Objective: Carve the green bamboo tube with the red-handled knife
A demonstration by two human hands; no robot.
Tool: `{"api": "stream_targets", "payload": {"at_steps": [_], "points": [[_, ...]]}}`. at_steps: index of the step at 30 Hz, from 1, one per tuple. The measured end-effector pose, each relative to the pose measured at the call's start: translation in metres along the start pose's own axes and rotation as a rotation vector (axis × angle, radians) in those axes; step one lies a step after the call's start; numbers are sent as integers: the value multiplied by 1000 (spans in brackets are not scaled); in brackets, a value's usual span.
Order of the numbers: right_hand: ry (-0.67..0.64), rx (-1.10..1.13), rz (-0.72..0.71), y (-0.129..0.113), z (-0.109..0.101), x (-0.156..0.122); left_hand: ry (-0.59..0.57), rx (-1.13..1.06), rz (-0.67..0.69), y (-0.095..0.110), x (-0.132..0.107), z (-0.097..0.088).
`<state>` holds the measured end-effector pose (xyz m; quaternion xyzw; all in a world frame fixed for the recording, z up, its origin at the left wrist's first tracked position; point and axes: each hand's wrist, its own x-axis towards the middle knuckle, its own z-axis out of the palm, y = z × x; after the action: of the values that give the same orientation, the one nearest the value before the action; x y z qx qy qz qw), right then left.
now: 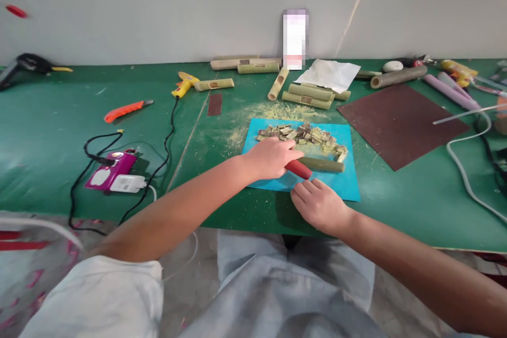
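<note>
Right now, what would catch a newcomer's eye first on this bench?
The blue mat at the table's middle, where the left hand grips a red-handled tool against a green stick and the right hand rests nearby. Behind them lies a pile of cut pieces.

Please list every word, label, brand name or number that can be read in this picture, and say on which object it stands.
No text can be read.
White and pink upright object against the wall: blurred, nothing legible.
Purple device and white plug on the green table: no readable marking.
Yellow glue gun and orange utility knife: any brand is too small to tell.
Red-handled tool in the left hand, beside the right hand: no label shows.
</note>
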<state>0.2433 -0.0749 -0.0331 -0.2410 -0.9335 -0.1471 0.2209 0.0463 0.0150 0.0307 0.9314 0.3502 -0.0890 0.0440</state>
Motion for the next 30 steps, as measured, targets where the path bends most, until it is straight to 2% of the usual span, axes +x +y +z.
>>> {"api": "stream_targets", "payload": {"at_steps": [5,9,15,18,22,26,30], "points": [[16,-11,4,-3,0,0,-10,-48,-120,-2,14,0],[18,-7,11,-3,0,0,7,-28,-187,-10,13,-1],[17,-8,6,-2,0,0,40,-76,-130,-2,6,-3],[15,-14,6,-2,1,0,-6,-120,-51,10,13,-5],[6,-11,4,-2,2,-2,-29,-121,-89,19,24,-9],[-7,3,10,-3,2,-3,-10,-110,-184,13,25,-10],[-13,11,13,-2,2,-2,17,-82,-260,1,16,-9]]}}
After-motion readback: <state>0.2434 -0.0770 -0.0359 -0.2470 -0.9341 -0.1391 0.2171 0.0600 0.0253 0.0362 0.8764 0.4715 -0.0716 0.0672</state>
